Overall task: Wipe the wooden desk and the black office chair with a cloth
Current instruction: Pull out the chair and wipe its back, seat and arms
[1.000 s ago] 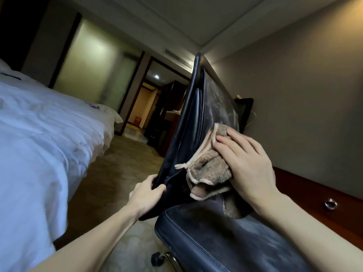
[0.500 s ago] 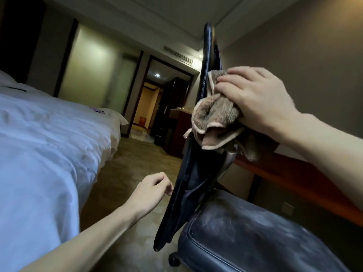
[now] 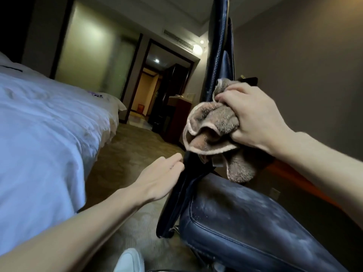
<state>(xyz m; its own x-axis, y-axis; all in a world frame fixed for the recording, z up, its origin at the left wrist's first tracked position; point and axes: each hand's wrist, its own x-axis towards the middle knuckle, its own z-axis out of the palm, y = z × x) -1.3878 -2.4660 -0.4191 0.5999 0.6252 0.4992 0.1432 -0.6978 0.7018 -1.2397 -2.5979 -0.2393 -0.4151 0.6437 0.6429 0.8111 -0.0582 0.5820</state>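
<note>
I have my right hand (image 3: 253,116) bunched tight around the cloth (image 3: 212,124), pressing it to the front edge of the chair (image 3: 245,222) backrest (image 3: 218,55). Half a second ago it was up near the backrest's top, and now it is lower, about midway down, with a loose tail of cloth hanging just above the seat. My left hand (image 3: 161,177) was clear of the chair then. Now its bent fingers touch the backrest's rear edge low down, though I cannot tell whether they grip it. The desk (image 3: 294,173) runs behind the chair on the right, the bed (image 3: 39,124) lies on the left, and a white shoe (image 3: 129,260) shows at the bottom.
</note>
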